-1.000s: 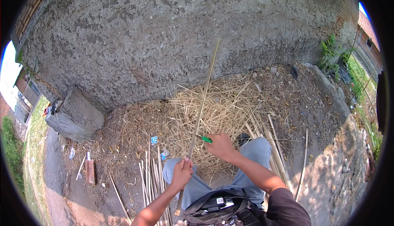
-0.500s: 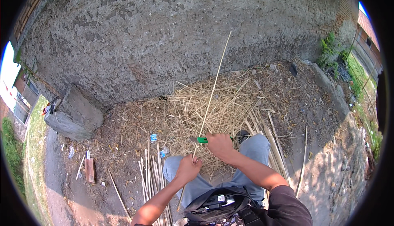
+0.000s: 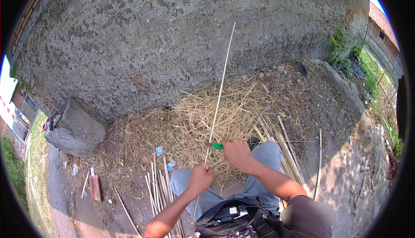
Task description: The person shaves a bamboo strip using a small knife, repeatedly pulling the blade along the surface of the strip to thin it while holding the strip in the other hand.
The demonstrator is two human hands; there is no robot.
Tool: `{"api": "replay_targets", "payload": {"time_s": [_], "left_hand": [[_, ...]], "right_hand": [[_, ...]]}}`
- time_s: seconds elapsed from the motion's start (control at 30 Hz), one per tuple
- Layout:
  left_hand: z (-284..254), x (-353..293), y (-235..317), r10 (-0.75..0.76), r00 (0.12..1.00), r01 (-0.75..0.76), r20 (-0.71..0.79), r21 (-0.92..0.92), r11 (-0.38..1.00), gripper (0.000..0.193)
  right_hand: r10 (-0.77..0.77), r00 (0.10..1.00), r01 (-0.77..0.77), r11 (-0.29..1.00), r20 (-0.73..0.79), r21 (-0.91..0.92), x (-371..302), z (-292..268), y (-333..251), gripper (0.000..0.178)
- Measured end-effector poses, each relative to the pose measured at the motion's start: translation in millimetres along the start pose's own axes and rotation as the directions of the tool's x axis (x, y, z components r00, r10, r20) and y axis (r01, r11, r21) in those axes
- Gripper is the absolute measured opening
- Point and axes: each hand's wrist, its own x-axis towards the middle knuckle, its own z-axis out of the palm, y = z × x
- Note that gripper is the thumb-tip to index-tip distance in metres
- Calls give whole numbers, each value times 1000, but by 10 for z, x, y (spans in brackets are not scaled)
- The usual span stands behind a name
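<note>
A long, thin pale strip, which looks like split bamboo (image 3: pixel 221 85), slants up from between my knees toward the wall. My left hand (image 3: pixel 200 178) is closed round its lower part, and a short tail of the strip comes out below the fist. In my right hand (image 3: pixel 237 153) is a green-handled utility knife (image 3: pixel 218 146), its handle partly hidden by the fingers. The knife's dark blade end meets the strip just above my left hand. Under both hands lies a heap of pale shavings (image 3: pixel 216 112).
Bundles of similar strips lie by my left knee (image 3: pixel 156 192) and right knee (image 3: pixel 288 151). A rough grey wall (image 3: pixel 173 43) rises beyond the shavings. To the left stand a concrete block (image 3: pixel 78 130) and a reddish-brown brick-like piece (image 3: pixel 95 188). Small blue-and-white litter (image 3: pixel 159 150) lies near the left bundle.
The knife and my right hand have shifted slightly to the right relative to the strip, so more of the dark blade end shows. My left hand keeps its grip. The whole view has turned slightly.
</note>
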Motion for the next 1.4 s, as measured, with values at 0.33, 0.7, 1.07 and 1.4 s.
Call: {"api": "replay_targets", "payload": {"time_s": [0.33, 0.7, 1.07, 1.4], "left_hand": [[58, 40, 115, 37, 999, -34, -23, 123, 992, 13], [-124, 67, 286, 45, 999, -37, -29, 234, 971, 17], [-233, 34, 482, 77, 997, -62, -29, 356, 933, 22], [-156, -236, 552, 53, 985, -99, 166, 281, 955, 22]], "right_hand": [[13, 999, -19, 992, -46, -127, 132, 203, 219, 7], [-56, 974, 32, 993, -220, -109, 482, 451, 291, 5], [-67, 957, 43, 995, -282, -92, 626, 213, 256, 9], [282, 933, -325, 928, -224, -184, 928, -65, 1244, 12]]}}
